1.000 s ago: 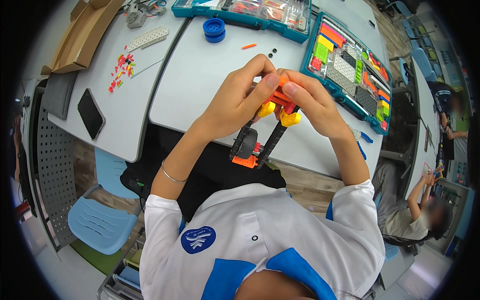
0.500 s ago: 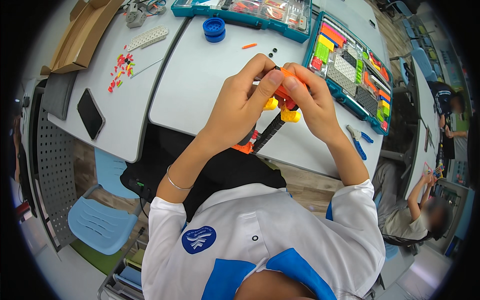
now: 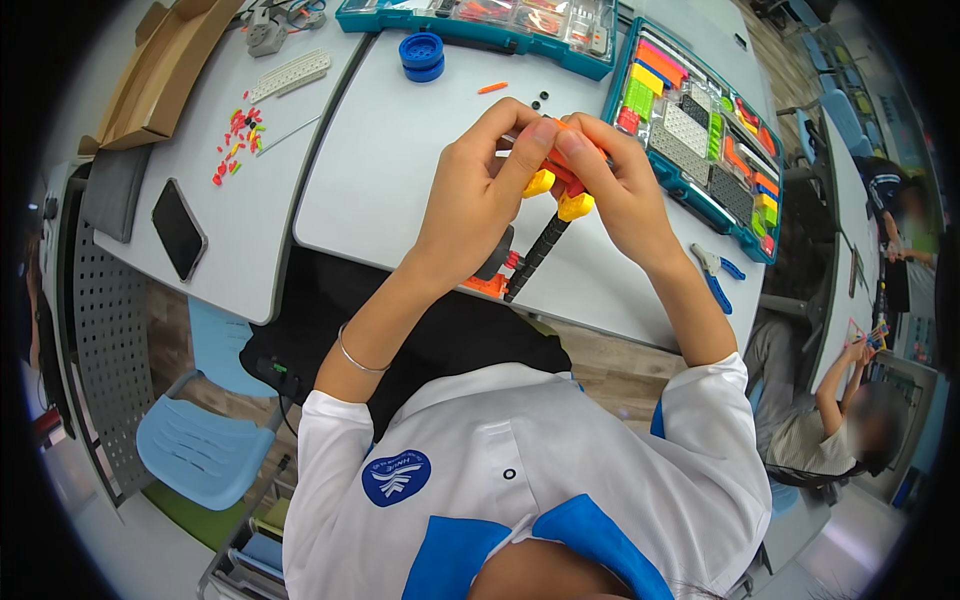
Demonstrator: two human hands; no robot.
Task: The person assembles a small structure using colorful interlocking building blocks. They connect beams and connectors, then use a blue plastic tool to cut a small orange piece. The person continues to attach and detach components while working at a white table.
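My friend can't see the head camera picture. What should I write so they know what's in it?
A person's left hand and right hand hold a plastic model of orange, yellow and black pieces above a white table. Teal cases of colourful parts lie beyond, blue-handled pliers to the right.

White shirt (image 3: 610, 440), blue collar (image 3: 450, 555), slim silver bangle (image 3: 351, 357)

The left forearm (image 3: 388, 318) and the right forearm (image 3: 693, 308) reach forward from wide apart, slanting in toward each other. At their ends the left hand (image 3: 468, 195) and the right hand (image 3: 632, 190) are close together, fingers (image 3: 497, 120) curled in a pinch, the left thumb (image 3: 535, 143) and the right thumb (image 3: 576, 150) nearly touching at their tips.
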